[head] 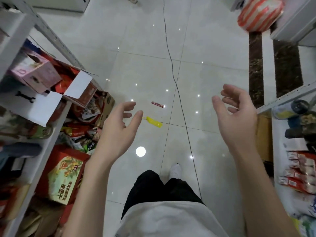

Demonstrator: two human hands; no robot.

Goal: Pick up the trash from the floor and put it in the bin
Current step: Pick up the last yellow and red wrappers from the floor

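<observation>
- Both empty, fingers loosely spread: my left hand point(119, 124) and right hand point(238, 115).
- Yellow wrapper point(154, 122) (flat, glossy) lies just beyond my left fingertips; slim red wrapper point(157, 104) farther, on shiny tiled floor point(213, 134).

Two wrappers are laid near the middle of the floor point(145, 69): the nearer wrapper point(154, 122) is set just before the farther wrapper point(157, 104), apart from it. A cable point(172, 71) is run along the floor to their right, from far edge to near. The left edge is lined by a shelf point(53, 137) packed with boxes point(63, 175), the right edge by another shelf point(277, 142). The left grip point(118, 129) is held left of the wrappers, the right grip point(237, 120) right of the cable.
</observation>
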